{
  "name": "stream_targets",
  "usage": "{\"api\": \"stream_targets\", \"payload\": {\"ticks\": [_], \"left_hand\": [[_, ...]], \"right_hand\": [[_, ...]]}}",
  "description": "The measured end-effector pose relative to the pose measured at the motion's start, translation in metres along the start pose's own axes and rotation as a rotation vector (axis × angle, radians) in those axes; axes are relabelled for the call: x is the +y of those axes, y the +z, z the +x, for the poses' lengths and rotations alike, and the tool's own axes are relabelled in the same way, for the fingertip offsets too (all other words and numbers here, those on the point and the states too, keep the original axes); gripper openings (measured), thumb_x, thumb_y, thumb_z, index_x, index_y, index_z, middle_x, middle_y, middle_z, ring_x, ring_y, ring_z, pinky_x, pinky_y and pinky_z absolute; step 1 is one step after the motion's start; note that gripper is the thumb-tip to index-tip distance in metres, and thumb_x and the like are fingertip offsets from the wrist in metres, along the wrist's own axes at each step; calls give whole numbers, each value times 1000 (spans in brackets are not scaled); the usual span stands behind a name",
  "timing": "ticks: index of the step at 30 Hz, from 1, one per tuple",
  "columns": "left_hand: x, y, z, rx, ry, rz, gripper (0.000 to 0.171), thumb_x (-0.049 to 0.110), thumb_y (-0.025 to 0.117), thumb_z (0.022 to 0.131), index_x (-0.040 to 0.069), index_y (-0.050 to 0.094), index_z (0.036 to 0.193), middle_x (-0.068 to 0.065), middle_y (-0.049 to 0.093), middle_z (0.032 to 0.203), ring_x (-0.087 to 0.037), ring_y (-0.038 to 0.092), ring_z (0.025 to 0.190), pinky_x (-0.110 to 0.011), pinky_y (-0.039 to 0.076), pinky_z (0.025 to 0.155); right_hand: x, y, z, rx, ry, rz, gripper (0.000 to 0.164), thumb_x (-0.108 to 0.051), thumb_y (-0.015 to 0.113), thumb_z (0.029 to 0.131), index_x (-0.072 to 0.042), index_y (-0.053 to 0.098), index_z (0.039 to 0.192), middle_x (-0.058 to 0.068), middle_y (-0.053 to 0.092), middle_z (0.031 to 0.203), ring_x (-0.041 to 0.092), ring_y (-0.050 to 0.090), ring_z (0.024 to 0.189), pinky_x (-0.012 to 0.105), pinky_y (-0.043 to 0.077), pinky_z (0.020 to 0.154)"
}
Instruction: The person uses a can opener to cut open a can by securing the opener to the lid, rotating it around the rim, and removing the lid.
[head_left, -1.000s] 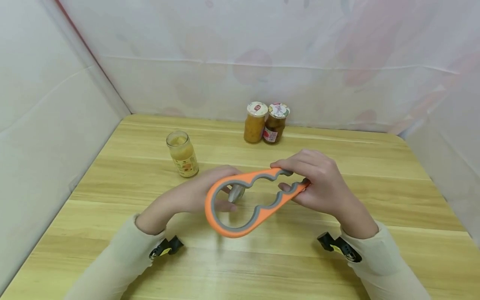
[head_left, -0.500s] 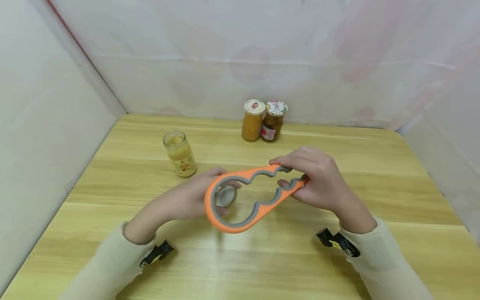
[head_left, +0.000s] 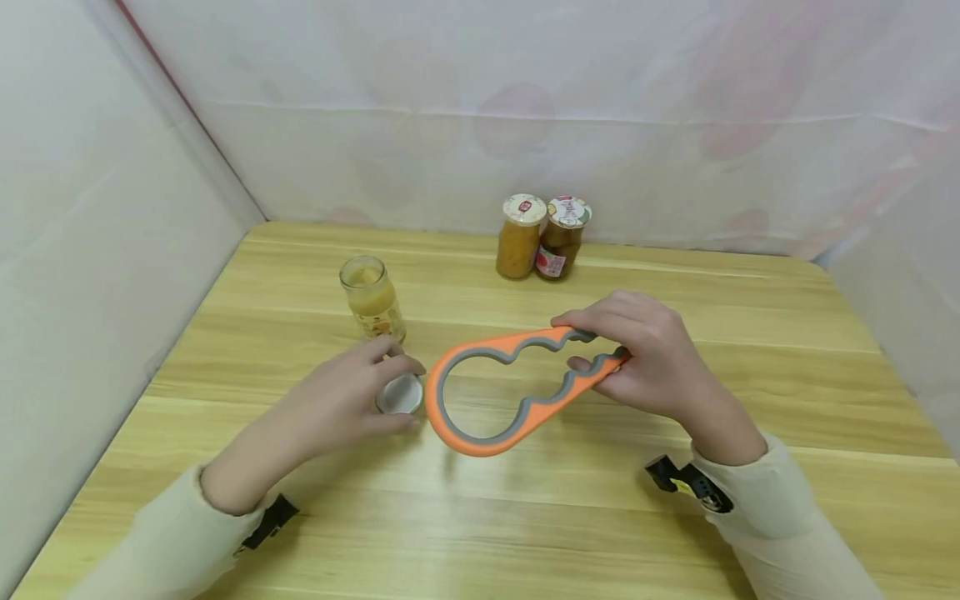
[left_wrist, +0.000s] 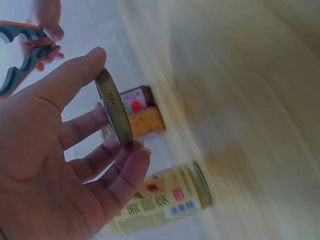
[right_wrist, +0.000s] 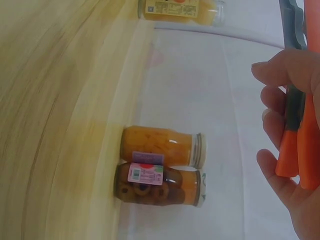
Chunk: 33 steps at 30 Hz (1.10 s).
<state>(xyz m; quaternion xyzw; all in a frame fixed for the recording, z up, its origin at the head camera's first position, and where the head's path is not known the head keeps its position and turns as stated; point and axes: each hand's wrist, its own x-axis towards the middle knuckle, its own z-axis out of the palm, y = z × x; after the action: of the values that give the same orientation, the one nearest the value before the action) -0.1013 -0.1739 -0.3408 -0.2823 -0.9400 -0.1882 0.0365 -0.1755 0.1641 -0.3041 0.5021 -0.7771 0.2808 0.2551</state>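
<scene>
My left hand pinches a jar lid by its edge between thumb and fingers, its pale inside facing up toward the head camera. In the left wrist view the lid appears edge-on. My right hand grips an orange and grey jar opener by its two handle ends, its round loop pointing left beside the lid. Just beyond the left hand stands a lidless glass jar of yellow contents, upright on the table. The right wrist view shows fingers wrapped round the opener's handles.
Two lidded jars stand side by side near the table's back edge: one with orange contents, one with dark contents. Pale patterned cloth hangs behind the wooden table, and more cloth closes off the sides.
My left hand has moved left with the lid, out from behind the opener's loop, and turned the lid's inside upward. The right hand holds the opener nearly still.
</scene>
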Motion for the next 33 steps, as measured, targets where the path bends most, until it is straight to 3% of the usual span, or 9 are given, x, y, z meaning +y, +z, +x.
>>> {"api": "stream_targets", "payload": {"ticks": [6, 22, 33], "left_hand": [[-10, -4, -8, -7, -76, 41, 49, 44, 78, 67, 19, 63, 106, 4, 53, 100, -11, 52, 80, -26, 47, 65], [-24, -3, -14, -131, -185, 102, 50, 34, 82, 66, 12, 64, 107, -3, 54, 97, -19, 54, 79, -34, 49, 65], [-32, 2, -14, -132, -202, 145, 49, 36, 80, 67, 13, 65, 107, -6, 56, 99, -23, 55, 81, -38, 49, 66]], "right_hand": [[-2, -2, 1, 2, 3, 2, 36, -16, 75, 64, -16, 71, 99, -11, 65, 82, 5, 55, 70, 17, 34, 60], [-11, -4, 7, 3, -8, 22, 32, -15, 74, 64, -15, 71, 96, -10, 65, 81, 7, 54, 68, 15, 33, 60], [-11, -3, 6, -3, -8, 24, 34, -15, 75, 64, -15, 71, 97, -11, 65, 81, 6, 52, 68, 15, 32, 60]]}}
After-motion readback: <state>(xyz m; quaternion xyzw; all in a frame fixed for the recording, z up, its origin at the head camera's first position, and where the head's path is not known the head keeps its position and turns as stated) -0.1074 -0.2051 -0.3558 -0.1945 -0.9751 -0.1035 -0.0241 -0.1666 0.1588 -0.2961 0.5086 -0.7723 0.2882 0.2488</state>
